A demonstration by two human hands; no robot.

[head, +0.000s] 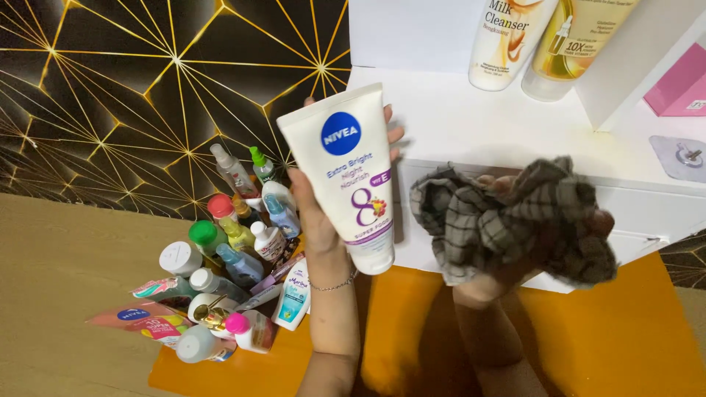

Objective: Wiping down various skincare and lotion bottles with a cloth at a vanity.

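White and squeezable, the lotion tube (344, 176) stands upright in the left hand (318, 213), cap end down, its printed face turned toward the camera. The fingers (395, 134) of that hand curl round the tube from behind and clamp it firmly, their tips showing at its right edge. A thin bracelet (334, 283) circles the wrist just below the tube.

Right of the tube, near it but apart, the right hand (507, 220) is closed on a bunched grey checked cloth (515, 220), which hides most of the fingers.

Behind the tube stands a white shelf unit (471, 117); 2 bottles (507, 40) rest on its top, above and to the right of the tube. Left of and below the tube, a crowd of small bottles and tubes (228, 272) lies on an orange mat (618, 338) over a wooden floor (66, 294). A dark wall with gold lines (132, 88) rises up and to the left of the tube.
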